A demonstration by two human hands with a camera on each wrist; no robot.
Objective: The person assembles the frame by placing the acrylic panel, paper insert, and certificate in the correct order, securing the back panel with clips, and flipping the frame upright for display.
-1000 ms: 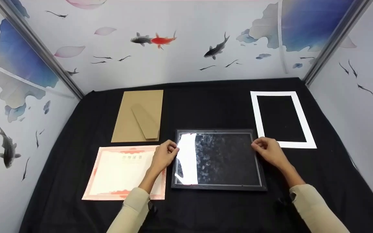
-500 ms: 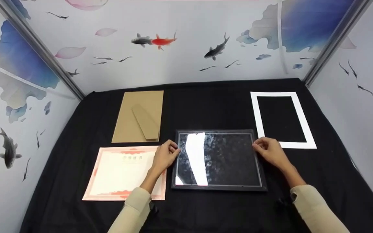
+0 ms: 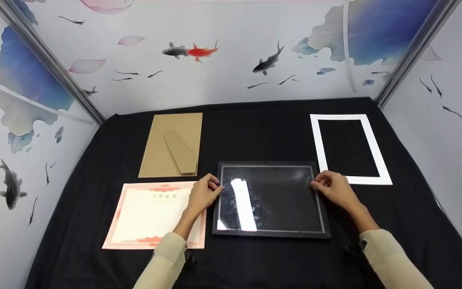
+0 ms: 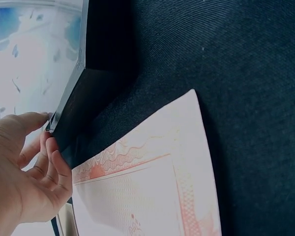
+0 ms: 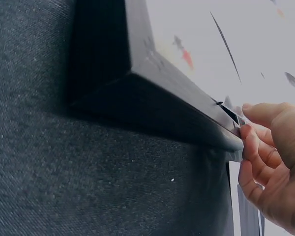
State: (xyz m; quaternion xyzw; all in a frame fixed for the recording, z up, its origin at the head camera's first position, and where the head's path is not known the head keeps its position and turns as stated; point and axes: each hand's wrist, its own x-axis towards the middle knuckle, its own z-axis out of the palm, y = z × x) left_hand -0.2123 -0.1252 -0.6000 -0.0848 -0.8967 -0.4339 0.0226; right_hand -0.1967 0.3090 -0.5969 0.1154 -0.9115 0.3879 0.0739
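A black picture frame (image 3: 271, 233) lies on the dark cloth in front of me, with a clear sheet (image 3: 283, 200) over its opening that mirrors a bright strip of light. My left hand (image 3: 205, 192) pinches the sheet's left edge between thumb and index finger, right at the frame's rim. On the opposite side, my right hand (image 3: 336, 188) pinches the sheet's right edge; in the right wrist view a bit of the sheet (image 5: 232, 112) stands up from the frame at the fingertips. The other fingers of both hands are curled.
Partly under my left forearm lies a certificate (image 3: 150, 216) with a red-patterned border. Behind it is a brown backing board (image 3: 155, 140) with a stand flap. A white mat (image 3: 375, 148) lies at the right. Printed walls enclose the black-clothed table (image 3: 255, 132).
The light strip on the clear sheet has shifted right and narrowed, and the cloudy smudges show less, so the sheet's tilt has altered slightly. Both hands keep nearly the same place.
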